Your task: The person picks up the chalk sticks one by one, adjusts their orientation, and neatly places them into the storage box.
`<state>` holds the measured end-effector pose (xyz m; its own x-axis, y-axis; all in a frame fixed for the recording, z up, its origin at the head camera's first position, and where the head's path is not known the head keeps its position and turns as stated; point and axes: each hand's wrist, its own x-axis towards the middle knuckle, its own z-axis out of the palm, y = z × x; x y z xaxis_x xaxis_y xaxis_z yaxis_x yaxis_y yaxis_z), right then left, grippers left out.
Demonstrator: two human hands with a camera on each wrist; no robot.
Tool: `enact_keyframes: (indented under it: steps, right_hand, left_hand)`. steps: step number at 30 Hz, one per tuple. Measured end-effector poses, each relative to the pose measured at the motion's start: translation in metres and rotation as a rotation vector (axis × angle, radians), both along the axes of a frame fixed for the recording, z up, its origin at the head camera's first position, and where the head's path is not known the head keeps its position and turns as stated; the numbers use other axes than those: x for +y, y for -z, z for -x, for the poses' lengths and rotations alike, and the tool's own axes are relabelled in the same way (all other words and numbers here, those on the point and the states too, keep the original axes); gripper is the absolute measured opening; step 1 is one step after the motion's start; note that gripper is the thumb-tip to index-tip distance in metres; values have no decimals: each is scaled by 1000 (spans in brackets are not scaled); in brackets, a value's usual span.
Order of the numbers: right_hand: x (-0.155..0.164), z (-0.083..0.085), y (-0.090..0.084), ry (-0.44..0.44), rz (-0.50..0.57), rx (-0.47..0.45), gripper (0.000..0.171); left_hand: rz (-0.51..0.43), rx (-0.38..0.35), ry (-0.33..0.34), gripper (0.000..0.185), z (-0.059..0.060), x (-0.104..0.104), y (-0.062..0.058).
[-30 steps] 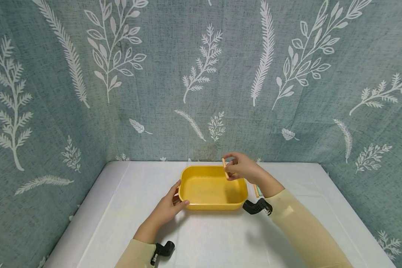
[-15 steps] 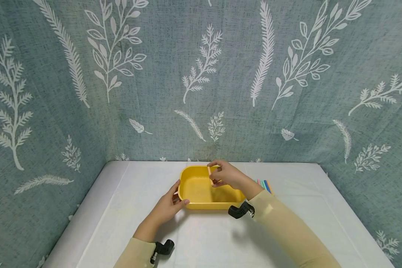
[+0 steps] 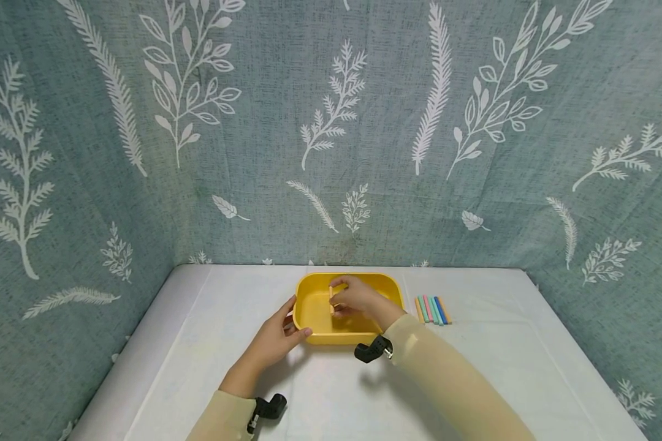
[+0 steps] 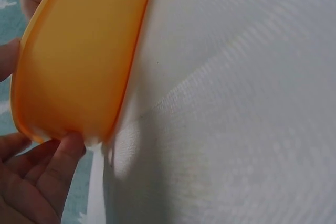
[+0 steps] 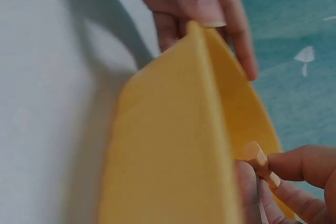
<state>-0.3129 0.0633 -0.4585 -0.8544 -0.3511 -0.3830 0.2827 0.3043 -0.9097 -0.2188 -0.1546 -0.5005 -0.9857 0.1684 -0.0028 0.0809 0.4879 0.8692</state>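
- Right hand point(image 3: 355, 300) pinched the orange chalk point(image 3: 331, 299), had carried it leftward into the yellow tray point(image 3: 314, 327); seemingly near release.
- Left hand point(image 3: 278, 337) still gripped the tray's corner.

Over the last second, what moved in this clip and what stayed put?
The right hand, pinching an orange chalk stick, moved left and down from the yellow tub's far right corner into its inside. That uncovered the row of coloured chalk sticks on the table to the tub's right. The left hand kept gripping the tub's left rim; the tub stayed put.
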Motion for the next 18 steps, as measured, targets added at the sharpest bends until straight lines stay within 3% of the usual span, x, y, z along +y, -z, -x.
enact_keyframes:
  steps: [10, 18]
  right_hand:
    - [-15, -2, 25, 25, -82, 21, 44]
    - [-22, -14, 25, 64, -164, 69, 41]
  left_hand:
    - [9, 1, -6, 88, -2, 0, 0]
    - [21, 16, 5, 88, -3, -2, 1]
